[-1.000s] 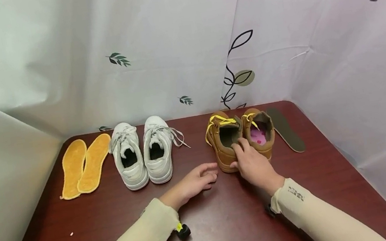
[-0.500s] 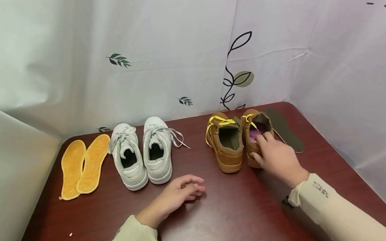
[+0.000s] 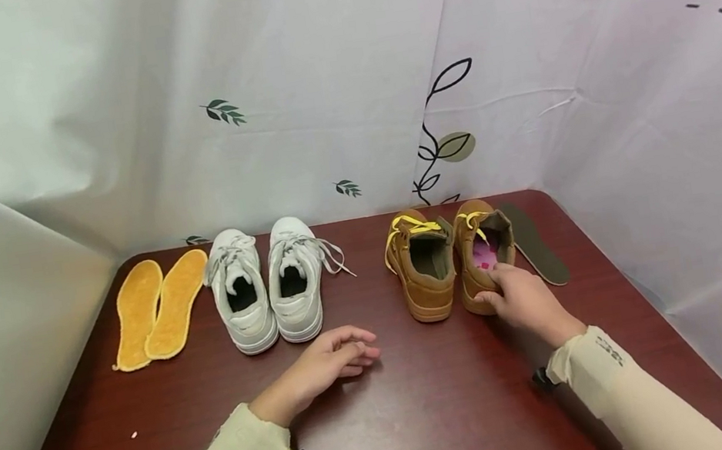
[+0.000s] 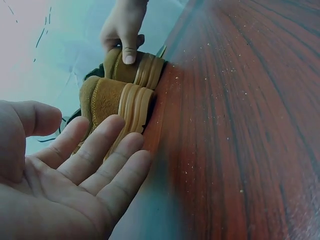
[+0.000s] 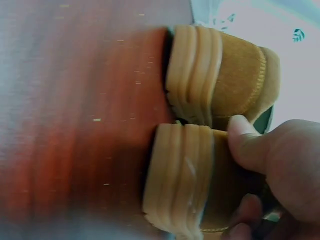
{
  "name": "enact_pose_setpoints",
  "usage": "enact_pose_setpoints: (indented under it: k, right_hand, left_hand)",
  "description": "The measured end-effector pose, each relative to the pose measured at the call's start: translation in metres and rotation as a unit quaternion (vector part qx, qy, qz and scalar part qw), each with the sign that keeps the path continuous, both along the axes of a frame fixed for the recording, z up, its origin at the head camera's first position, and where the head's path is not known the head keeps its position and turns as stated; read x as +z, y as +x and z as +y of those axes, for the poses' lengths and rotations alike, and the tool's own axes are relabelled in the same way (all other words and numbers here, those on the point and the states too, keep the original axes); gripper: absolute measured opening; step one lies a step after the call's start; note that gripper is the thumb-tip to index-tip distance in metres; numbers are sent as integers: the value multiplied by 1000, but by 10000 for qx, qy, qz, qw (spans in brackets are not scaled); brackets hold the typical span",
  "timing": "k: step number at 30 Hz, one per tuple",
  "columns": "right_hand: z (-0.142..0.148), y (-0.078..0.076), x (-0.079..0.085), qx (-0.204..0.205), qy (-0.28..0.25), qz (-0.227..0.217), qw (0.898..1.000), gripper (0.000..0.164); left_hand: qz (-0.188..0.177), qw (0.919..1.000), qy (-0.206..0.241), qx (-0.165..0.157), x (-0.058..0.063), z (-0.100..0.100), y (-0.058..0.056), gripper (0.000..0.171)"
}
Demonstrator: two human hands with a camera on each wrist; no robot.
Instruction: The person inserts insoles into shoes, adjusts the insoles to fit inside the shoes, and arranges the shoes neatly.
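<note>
Two brown suede shoes stand side by side on the table, heels toward me, with yellow laces. My right hand (image 3: 532, 302) grips the heel of the right brown shoe (image 3: 475, 287), and its thumb lies against the heel's outside in the right wrist view. Inside that shoe shows a pink patterned insole (image 3: 484, 254). The left brown shoe (image 3: 429, 294) stands untouched, its inside dark olive. My left hand (image 3: 326, 366) hovers over the table, holding nothing, its fingers relaxed in the left wrist view. A dark olive insole (image 3: 537, 245) lies to the right of the shoes.
Two white sneakers, the left one (image 3: 250, 327) and the right one (image 3: 299, 316), stand left of centre. Beyond them lie two orange fuzzy insoles (image 3: 139, 312), slightly overlapping. A white patterned curtain (image 3: 315, 107) rises behind the dark red table (image 3: 425, 418).
My right hand has moved from the left brown shoe to the right one and slid back to its heel. My left hand has drawn back to the left, away from the shoes.
</note>
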State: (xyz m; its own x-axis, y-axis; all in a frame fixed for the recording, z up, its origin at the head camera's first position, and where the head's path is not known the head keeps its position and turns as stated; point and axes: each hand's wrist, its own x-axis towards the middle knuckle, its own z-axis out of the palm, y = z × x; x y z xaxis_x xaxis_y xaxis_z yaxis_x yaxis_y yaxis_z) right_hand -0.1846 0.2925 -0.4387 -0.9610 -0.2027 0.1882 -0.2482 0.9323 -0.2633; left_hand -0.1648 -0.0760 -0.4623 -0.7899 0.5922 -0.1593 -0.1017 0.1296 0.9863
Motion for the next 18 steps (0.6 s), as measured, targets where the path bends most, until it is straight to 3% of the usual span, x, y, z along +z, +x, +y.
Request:
enact_pose_setpoints:
  k: [6,12,18]
  right_hand:
    - [-2,7,-8,-60,-125,344,9993,32]
    - [-5,12,-17,-34,-86,825,9965,21]
    - [-3,14,-26,28,-63,1513,9885,24]
  left_hand:
    - [1,10000,56,70,-2,-5,0,38]
    - [-14,9998,38,211,-3,-12,-1,40]
    - [-138,9995,93,279,-6,-17,0,39]
